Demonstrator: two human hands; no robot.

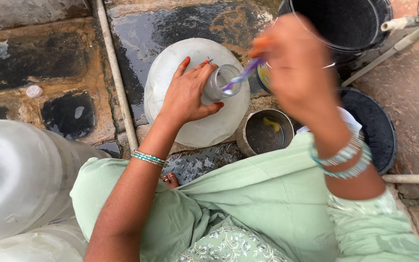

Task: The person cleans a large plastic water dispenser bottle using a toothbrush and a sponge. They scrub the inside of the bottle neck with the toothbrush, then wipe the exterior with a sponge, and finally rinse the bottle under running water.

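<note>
Two hands show, the left (186,94) and the right (294,65), with one brush (241,76) and three big pale jugs: one (197,92) in front, two (20,174) (35,247) at left. There are two black tubs (350,22) (377,128), one steel cup (264,132), one small cap (34,91) and four pipes (116,73) (403,22) (389,53) (413,179).

The right hand (294,63) is a blur, its fingers hiding the purple brush's (242,76) handle end. Beyond those fingers, the black bucket (345,24) runs off the top edge.
</note>
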